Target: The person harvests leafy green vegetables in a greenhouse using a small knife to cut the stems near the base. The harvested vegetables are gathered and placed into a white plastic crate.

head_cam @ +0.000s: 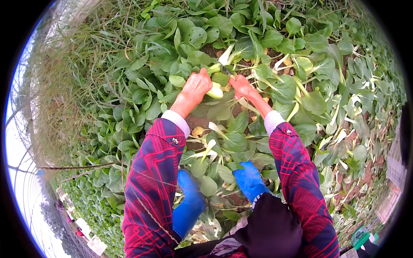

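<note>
My left hand is closed around a head of bok choy, whose pale stalk base sticks out beside the fist. Just right of it, my right hand grips a small knife with a dark blade that points up and left. The blade lies close to a green stalk above my left fist; whether it touches is hard to tell. A cut bok choy with a white base lies just beyond the knife. Below my hands, more cut plants rest on the soil.
Standing bok choy grows thickly to the left and ahead, with tall grass at the far left. Cut plants and leaves cover the ground at right. Blue boots stand below. Plastic crates sit at the right rim. A rope crosses at left.
</note>
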A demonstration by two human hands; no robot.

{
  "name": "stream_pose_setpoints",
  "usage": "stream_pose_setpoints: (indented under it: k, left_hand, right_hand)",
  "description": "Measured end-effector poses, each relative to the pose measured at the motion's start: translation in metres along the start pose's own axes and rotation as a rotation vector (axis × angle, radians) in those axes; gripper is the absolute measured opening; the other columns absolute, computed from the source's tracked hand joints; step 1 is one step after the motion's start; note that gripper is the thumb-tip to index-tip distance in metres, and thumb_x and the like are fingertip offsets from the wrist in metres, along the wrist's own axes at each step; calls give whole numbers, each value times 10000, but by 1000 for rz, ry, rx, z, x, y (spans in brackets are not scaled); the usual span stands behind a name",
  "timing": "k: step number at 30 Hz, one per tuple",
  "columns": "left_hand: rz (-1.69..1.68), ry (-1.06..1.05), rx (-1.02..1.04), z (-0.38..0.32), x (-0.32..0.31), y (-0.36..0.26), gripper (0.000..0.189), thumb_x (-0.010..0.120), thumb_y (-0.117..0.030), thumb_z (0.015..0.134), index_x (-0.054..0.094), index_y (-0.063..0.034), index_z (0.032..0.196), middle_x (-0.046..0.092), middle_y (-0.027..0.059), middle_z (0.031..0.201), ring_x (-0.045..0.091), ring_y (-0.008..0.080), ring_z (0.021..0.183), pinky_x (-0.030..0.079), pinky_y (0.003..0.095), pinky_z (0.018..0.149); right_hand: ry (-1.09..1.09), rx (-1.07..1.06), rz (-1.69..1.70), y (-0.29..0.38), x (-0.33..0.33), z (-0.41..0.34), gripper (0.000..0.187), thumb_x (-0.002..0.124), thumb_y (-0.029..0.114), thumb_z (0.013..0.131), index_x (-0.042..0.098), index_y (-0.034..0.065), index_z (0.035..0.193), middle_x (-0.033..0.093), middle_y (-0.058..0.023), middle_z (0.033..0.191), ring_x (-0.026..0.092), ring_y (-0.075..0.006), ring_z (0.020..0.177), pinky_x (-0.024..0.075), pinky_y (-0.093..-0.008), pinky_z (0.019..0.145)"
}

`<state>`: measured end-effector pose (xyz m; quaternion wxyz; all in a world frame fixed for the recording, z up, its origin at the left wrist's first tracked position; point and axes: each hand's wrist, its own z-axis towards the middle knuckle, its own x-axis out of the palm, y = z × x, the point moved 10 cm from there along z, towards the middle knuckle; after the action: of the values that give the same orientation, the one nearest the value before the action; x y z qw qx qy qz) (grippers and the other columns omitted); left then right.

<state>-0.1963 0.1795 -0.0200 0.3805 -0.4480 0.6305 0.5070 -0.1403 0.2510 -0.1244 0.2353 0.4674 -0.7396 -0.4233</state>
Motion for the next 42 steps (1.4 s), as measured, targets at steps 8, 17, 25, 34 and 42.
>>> stream_pose_setpoints:
  k: [8, 17, 25, 34, 42]
  left_hand:
    - [-27, -100, -57, -32, -36, 1, 319, 578, -6, 614, 587, 5, 932, 570, 97, 922, 537, 207, 887, 474, 314, 642]
    - [-447, -398, -233, -122, -114, -43, 452, 572, -7, 606, 560, -10, 1058, 532, 114, 1151, 548, 229, 888, 490, 299, 643]
    - [-1105, -288, -450, -158, -73, -75, 570, 647, 33, 562, 561, -75, 1114, 508, 145, 1219, 554, 243, 980, 480, 328, 771]
    - [-2246, -424, -1053, -180, -36, -101, 524, 722, 59, 616, 516, 13, 1095, 588, 67, 1036, 585, 154, 920, 483, 282, 793]
    - [-2423, -161, -948, -161, -21, -127, 560, 670, 103, 630, 487, -14, 1146, 570, 55, 1044, 568, 160, 928, 480, 290, 782]
  right_hand:
    - [-148, -179, -258, 19, -32, -74, 377, 464, 343, 888, 521, -27, 847, 499, -105, 700, 512, -180, 479, 413, -282, 375]
    - [-118, -234, 694, -1, -12, -117, 271, 597, 314, 847, 511, 64, 908, 621, -52, 754, 352, -11, 413, 296, -152, 378]
    - [-282, -301, 839, 5, 3, -136, 327, 741, 78, 707, 502, 31, 925, 529, -5, 801, 498, -53, 634, 348, -187, 441]
    - [-389, -327, 363, 39, 2, -209, 248, 685, 131, 767, 537, -15, 902, 546, 3, 692, 484, -45, 585, 411, -201, 529]
    - [-164, -266, 433, 44, 32, -175, 222, 615, 231, 833, 523, 30, 850, 480, 38, 618, 440, -32, 449, 319, -185, 374]
